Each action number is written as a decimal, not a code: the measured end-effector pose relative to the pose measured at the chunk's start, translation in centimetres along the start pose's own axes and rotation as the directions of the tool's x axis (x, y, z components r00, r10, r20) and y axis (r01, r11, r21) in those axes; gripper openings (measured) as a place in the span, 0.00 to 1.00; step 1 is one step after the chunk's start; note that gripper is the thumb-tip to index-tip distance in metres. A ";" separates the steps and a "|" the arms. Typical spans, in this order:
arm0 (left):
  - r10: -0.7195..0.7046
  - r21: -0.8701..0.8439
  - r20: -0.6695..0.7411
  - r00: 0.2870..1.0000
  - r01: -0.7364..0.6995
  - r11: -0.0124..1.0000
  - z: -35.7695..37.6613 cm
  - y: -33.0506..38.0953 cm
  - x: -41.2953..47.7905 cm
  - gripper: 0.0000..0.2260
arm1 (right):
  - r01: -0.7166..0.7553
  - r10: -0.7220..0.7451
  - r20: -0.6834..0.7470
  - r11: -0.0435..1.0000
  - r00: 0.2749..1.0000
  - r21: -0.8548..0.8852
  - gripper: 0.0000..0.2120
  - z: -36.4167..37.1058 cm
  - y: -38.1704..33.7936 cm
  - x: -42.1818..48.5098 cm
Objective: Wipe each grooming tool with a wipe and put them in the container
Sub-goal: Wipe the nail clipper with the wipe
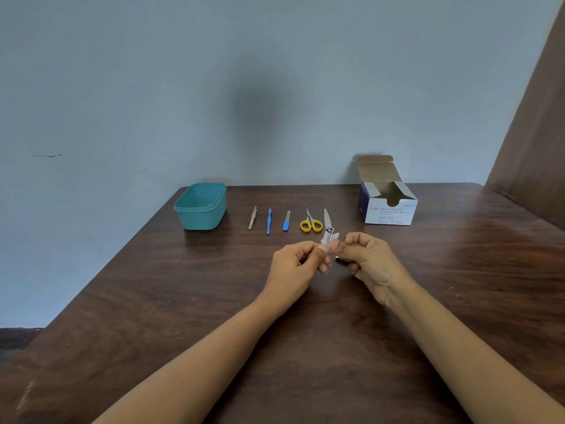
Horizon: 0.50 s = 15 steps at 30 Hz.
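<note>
Head view, looking down on a dark wood-grain tabletop [183, 301] set against a grey-blue wall. Both bare forearms reach in from the bottom edge and the hands meet just right of centre, raised a little above the surface.

Left hand [295, 267]: fingers curled in, thumb and forefinger pinched together on the lower end of a metal nail clipper [327, 228]. The clipper stands nearly upright, its lever swung up and pointing away from the person.

Right hand [367, 261]: fingers closed, thumb tip pressed against the clipper body from the right side. A small white piece — seemingly a wipe [335, 235] — shows between the thumb and the clipper; too small to confirm how it is folded. A dark scrap lies on the tabletop under this hand; cannot tell what it is.

Laid in a row beyond the hands, well apart from each other, left to right: tweezers [252, 218], a slim blue-handled tool [268, 221], a short blue-handled file [286, 221], yellow-handled scissors [311, 222]. All four lie flat, untouched.

Teal container [201, 206] stands at the far left corner of the tabletop, lid off; its inside is not visible enough to judge contents.

Box of alcohol swabs [389, 203] sits at the far right — flap open, upright.
</note>
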<state>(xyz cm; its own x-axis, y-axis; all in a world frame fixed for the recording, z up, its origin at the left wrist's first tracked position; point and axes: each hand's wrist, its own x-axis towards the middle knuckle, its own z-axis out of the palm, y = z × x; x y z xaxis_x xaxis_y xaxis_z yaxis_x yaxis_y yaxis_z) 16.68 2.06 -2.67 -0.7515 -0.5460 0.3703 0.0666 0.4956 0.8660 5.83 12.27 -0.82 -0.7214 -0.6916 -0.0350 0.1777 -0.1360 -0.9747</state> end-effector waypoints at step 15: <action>-0.030 -0.100 0.064 0.997 0.037 0.994 0.0 0.3 -0.1 0.13 | 0.122 -0.133 -0.092 0.986 0.987 -0.112 0.05 0.8 -0.3 -0.8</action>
<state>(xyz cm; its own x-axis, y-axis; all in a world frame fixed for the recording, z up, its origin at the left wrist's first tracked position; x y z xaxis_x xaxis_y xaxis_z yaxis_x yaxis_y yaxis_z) 16.76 2.26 -2.50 -0.7937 -0.5164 0.3214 0.1043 0.4050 0.9084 6.90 12.35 -0.37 -0.7972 -0.5991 0.0743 0.0125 -0.1394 -0.9902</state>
